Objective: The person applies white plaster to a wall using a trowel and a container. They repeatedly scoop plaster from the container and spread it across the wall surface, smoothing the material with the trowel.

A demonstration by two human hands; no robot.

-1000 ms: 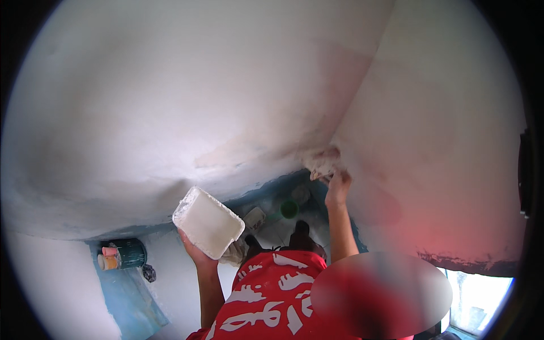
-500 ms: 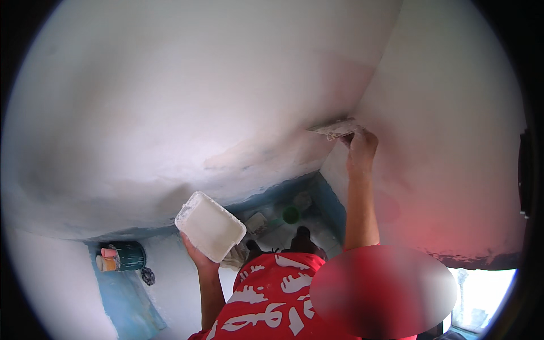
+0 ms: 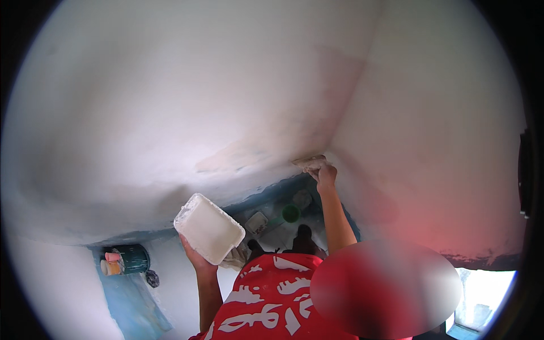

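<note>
Whitish walls [image 3: 170, 102]; left hand [image 3: 195, 255] cupped white rectangular plastic tub [image 3: 231, 246], seemingly light, best held underneath; right hand [image 3: 327, 177], tub's two o'clock, clenched flat putty-smeared spreader [image 3: 308, 163].

Facing a broad, matte off-white plastered wall [image 3: 141, 102] with beige-grey patches low down. Turning at a corner onto a second off-white wall [image 3: 447, 113], tinted reddish toward its base. Showing a worn blue painted band [image 3: 266, 195] along the first wall's foot, above a pale floor [image 3: 277, 235]. Glaring white through a bright window [image 3: 484, 294] at lower right.
</note>
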